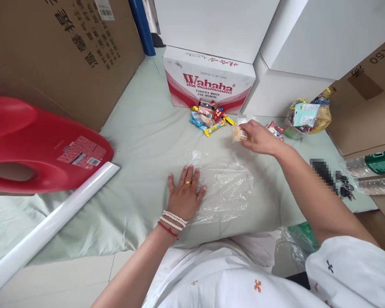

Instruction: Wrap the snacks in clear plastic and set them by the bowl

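My left hand [185,194] lies flat with fingers spread on the left edge of a clear plastic sheet [226,188] spread over the pale green cloth. It wears a gold ring and bead bracelets. My right hand [259,137] reaches forward beyond the sheet, fingers closed on a small wrapped snack [238,134]. Just ahead lies a pile of colourful snack packets [208,117] against a Wahaha water carton [208,79].
A red plastic stool [35,145] and a white roll [51,224] lie at the left. A bag of snacks [308,117] sits at the right, with keys [346,188] and bottles [372,171] nearby. Cardboard boxes [67,47] and white boxes [291,47] surround the cloth.
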Motion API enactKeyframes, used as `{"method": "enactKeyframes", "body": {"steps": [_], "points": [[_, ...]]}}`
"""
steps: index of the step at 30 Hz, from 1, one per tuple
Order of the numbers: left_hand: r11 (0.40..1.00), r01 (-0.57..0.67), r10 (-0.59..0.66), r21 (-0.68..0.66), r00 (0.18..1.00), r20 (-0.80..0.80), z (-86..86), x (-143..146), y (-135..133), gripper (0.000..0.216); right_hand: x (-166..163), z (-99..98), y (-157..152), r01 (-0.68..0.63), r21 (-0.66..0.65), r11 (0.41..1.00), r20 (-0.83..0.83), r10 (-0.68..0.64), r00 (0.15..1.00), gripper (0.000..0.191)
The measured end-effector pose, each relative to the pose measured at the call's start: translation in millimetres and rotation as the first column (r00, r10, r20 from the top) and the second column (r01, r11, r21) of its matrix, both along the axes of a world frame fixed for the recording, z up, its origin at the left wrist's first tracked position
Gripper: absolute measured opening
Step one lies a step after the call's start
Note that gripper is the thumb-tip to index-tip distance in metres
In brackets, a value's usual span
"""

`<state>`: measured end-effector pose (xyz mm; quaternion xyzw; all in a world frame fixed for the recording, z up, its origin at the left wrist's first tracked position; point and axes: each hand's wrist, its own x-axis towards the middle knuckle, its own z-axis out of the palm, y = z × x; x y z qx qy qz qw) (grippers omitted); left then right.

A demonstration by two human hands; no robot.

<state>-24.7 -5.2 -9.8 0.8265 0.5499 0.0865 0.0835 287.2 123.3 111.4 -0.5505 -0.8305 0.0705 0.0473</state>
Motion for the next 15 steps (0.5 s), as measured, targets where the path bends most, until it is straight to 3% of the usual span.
{"method": "enactKeyframes", "body": {"steps": [4, 7, 11, 15], "points": [[1.000, 0.003, -0.003, 0.007, 1.000, 0.028, -1.5, 0, 0, 0.063, -11, 17.1, -46, -0.086, -0.104, 0.991, -0.261, 0.056, 0.964, 0.060], [1.000, 0.002, -0.002, 0.008, 0.999, 0.047, -0.6, 1, 0, 0.063, -47, 4.0, -71, -0.182, -0.182, 0.966, -0.319, 0.117, 0.941, 0.059], [0.999, -0.034, 0.034, -0.001, 0.997, 0.067, 1.2, 0, 2, 0.063, -89, -33.4, -89, -0.165, -0.216, 0.962, -0.172, 0.129, 0.977, 0.057], [0.996, -0.087, 0.089, -0.031, 0.993, 0.079, 0.2, -2, 3, 0.062, -96, -58.0, -99, -0.072, -0.228, 0.971, -0.029, 0.067, 0.997, 0.055]]}}
